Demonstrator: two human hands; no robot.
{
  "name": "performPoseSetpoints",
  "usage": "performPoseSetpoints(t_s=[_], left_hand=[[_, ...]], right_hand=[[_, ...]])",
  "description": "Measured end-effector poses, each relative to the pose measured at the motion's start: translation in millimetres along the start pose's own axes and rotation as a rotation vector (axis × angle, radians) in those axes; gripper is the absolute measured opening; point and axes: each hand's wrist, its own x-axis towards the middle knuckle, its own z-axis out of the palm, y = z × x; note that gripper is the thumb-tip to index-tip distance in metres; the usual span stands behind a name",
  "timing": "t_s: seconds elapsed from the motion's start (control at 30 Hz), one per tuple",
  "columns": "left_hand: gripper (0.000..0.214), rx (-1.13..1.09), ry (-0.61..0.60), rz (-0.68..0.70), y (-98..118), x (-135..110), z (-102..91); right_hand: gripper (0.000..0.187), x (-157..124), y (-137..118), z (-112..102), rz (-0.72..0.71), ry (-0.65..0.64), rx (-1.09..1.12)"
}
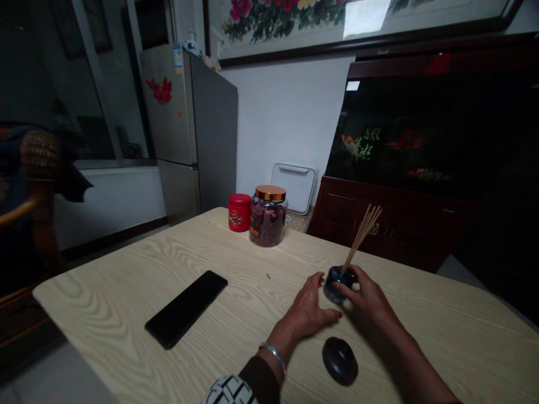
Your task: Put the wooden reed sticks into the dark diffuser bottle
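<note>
A small dark glass bottle (pixel 336 279) with a bundle of thin reed sticks (pixel 362 231) fanning up and to the right stands on the light wooden table (pixel 126 275). My right hand (pixel 365 298) wraps its fingers round the bottle from the right. My left hand (pixel 310 310), with a silver bangle on its wrist, lies on the table just left of the bottle, fingers stretched out, thumb near the glass. A round dark lid (pixel 339 360) lies on the table in front of both hands.
A black phone (pixel 186 307) lies face down left of my hands. At the table's far edge stand a red tin (pixel 240 212) and a glass jar (pixel 268 216) with a copper lid. A fridge (pixel 189 129), a dark cabinet (pixel 387 224) and a chair (pixel 25 224) surround the table.
</note>
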Motion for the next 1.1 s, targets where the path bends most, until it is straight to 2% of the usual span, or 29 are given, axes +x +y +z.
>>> performPoseSetpoints(t_s=[0.1,0.2,0.33,0.43,0.53,0.63,0.73,0.83,0.9,0.97,1.1], left_hand=[[0.093,-0.005,0.009,-0.003,-5,0,0.5],[0.079,-0.041,0.044,-0.01,-6,3,0.3],[0.052,-0.156,0.126,-0.05,-6,7,0.9],[0.044,-0.263,0.145,-0.109,7,6,-1.7],[0.061,-0.449,0.017,-0.103,47,2,-13.2],[0.086,-0.755,-0.152,0.0,111,-5,-32.5],[0.087,-0.99,-0.243,0.176,175,-16,-51.4],[0.09,-1.122,-0.318,0.309,222,-29,-61.8],[0.093,-1.175,-0.343,0.377,239,-37,-63.0],[0.094,-1.213,-0.363,0.446,248,-42,-60.7],[0.094,-1.304,-0.364,0.499,245,-48,-49.9]], right_hand=[[0.046,19,11,5,-0.006,0.036,0.005],[0.05,23,16,9,-0.008,0.114,0.041],[0.047,-2,14,5,0.082,0.243,0.121],[0.042,-27,-2,-16,0.153,0.174,0.294],[0.053,-43,-40,-57,0.175,0.083,0.646],[0.066,-55,-94,-109,0.05,0.089,0.978],[0.071,-67,-145,-154,-0.101,0.087,1.129],[0.076,-82,-179,-181,-0.193,0.109,1.178],[0.079,-91,-191,-190,-0.249,0.136,1.197],[0.079,-98,-198,-194,-0.301,0.174,1.197],[0.079,-109,-199,-188,-0.332,0.209,1.236]])
